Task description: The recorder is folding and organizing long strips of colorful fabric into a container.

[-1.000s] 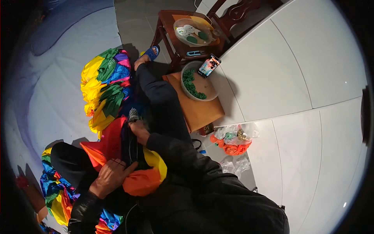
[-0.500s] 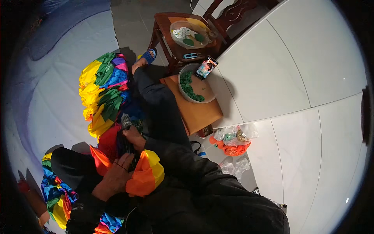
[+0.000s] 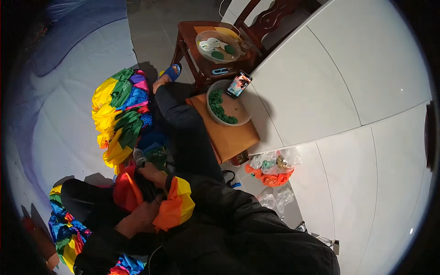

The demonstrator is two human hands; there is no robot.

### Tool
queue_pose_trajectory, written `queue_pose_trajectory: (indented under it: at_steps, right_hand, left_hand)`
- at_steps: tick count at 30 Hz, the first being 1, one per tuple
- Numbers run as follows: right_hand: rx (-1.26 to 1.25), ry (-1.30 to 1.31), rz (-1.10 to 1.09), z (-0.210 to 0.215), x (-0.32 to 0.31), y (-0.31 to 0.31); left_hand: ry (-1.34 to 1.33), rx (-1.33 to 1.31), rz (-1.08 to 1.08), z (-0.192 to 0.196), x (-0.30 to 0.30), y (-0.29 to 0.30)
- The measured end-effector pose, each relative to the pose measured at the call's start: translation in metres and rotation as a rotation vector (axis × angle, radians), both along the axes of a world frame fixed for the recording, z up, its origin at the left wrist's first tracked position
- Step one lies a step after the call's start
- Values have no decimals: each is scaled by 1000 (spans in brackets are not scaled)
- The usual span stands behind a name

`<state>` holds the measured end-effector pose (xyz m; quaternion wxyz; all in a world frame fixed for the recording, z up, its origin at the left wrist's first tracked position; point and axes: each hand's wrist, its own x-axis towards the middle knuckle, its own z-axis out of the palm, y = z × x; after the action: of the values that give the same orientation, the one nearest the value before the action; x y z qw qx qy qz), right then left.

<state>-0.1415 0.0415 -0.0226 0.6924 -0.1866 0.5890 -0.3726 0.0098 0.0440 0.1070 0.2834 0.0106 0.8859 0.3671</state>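
Note:
Bright panelled cloth, with a red piece [image 3: 127, 190] and an orange-and-yellow piece [image 3: 176, 205], lies bunched over my lap. My right hand [image 3: 152, 174] is closed round a dark bundle of thin strands [image 3: 147, 190] between these pieces. A greyish, shiny tip [image 3: 139, 157] sticks out beyond its fingers. Lower down, my left hand [image 3: 139, 219] is closed at the near end of the bundle, between the red and orange cloth. Its fingertips are in shadow, so what they pinch is hidden. A long gathered heap of yellow, green, blue and pink cloth [image 3: 120, 103] stretches away from my knees.
More multicoloured cloth [image 3: 68, 229] lies at my left. A tub of green pieces [image 3: 211, 107] with a phone [image 3: 239, 85] on its rim stands on a brown box [image 3: 236, 140]. A wooden chair [image 3: 188, 32] bears another tub [image 3: 199, 43] and a blue-handled cutter [image 3: 220, 71]. Plastic bags [image 3: 277, 176] lie by the white table [image 3: 316, 87].
My right hand has moved slightly left and nearer to me. My left hand has shifted right and down, its fingers now curled in. The red cloth has folded over between them.

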Motion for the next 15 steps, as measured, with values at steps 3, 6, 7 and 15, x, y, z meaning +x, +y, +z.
queue_pose_trajectory:
  at_steps: [3, 6, 7, 15]
  right_hand:
    - [48, 77, -73, -51, -1, -1]
    - [74, 57, -66, -42, 8, -2]
    - [76, 18, -47, -24, 14, 0]
    - [32, 416, 25, -82, 9, -9]
  left_hand:
    - [145, 49, 37, -22, -8, 5]
    - [180, -15, -82, -45, 4, 4]
    - [174, -17, -65, -48, 13, 5]
    - [127, -36, -95, -52, 1, 5]
